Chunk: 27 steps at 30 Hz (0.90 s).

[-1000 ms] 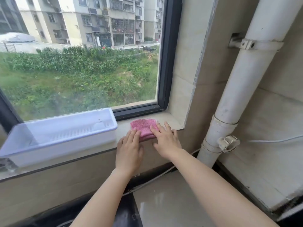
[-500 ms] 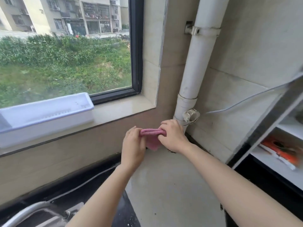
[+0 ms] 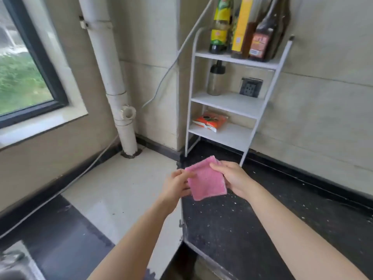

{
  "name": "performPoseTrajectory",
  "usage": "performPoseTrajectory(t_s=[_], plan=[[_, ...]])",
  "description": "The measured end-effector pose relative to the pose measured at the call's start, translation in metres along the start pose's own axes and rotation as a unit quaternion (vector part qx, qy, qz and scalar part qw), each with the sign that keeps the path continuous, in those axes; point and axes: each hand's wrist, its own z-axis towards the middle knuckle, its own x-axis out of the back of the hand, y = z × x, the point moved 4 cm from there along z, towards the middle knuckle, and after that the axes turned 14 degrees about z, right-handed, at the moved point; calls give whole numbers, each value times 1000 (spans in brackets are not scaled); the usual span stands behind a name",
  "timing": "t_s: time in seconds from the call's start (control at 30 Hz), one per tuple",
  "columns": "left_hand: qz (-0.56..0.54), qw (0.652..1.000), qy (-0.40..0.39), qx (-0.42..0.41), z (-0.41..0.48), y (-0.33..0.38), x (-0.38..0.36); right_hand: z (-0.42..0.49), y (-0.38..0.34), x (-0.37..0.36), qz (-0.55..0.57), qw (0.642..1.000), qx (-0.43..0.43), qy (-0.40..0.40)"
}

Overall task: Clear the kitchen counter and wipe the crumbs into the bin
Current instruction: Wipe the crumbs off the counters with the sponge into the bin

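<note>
Gripping the pink cloth (image 3: 205,181) from both sides, the two hands are seen at the centre of the view, raised above the counter. The left hand (image 3: 177,184) is pinched on the cloth's edge at 9 o'clock, thumb on top; the right hand (image 3: 232,178) is closed on the edge at 3 o'clock, fingers curled behind. The cloth is held folded and roughly square, tilted, with its lower corner hanging free, clear of any surface.

Below it, at 5 o'clock, the black counter (image 3: 232,229) is spread out, and pale crumbs (image 3: 235,203) are scattered across it, thickest just beneath the right wrist. At 7 o'clock from the cloth a light tiled surface (image 3: 125,190) is laid beside the black one, the two meeting along a line under the left forearm.

At 12 o'clock a white rack (image 3: 232,102) is stood on the counter against the wall. Bottles (image 3: 220,27) are lined up on its top shelf, a steel shaker (image 3: 215,81) is placed on the middle shelf, and an orange packet (image 3: 211,121) is laid flat on the lowest. At 11 o'clock a white pipe (image 3: 113,77) is run down the corner, and at 10 o'clock the window (image 3: 24,73) is framed in dark metal.
</note>
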Motion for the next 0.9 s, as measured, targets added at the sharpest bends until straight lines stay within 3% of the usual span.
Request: performPoseTrajectory(t_s=[0.2,0.33,0.43,0.63,0.77,0.9], plan=[[3,993,-114,-9,-54,-6,-174,-127,38,155,75,986,3,146],[4,986,-162,35,-89,-20,-275,-220,56,237,-34,947,87,308],[15,978,-202,50,-108,-29,-340,-273,69,273,-74,945,96,303],[55,944,-319,63,-145,-38,-461,-354,103,343,-41,948,-8,317],[94,908,-408,25,-155,-36,-518,-385,110,391,-32,930,-21,365],[223,849,-476,-49,-145,-32,-580,-406,106,445,-36,917,-11,397]])
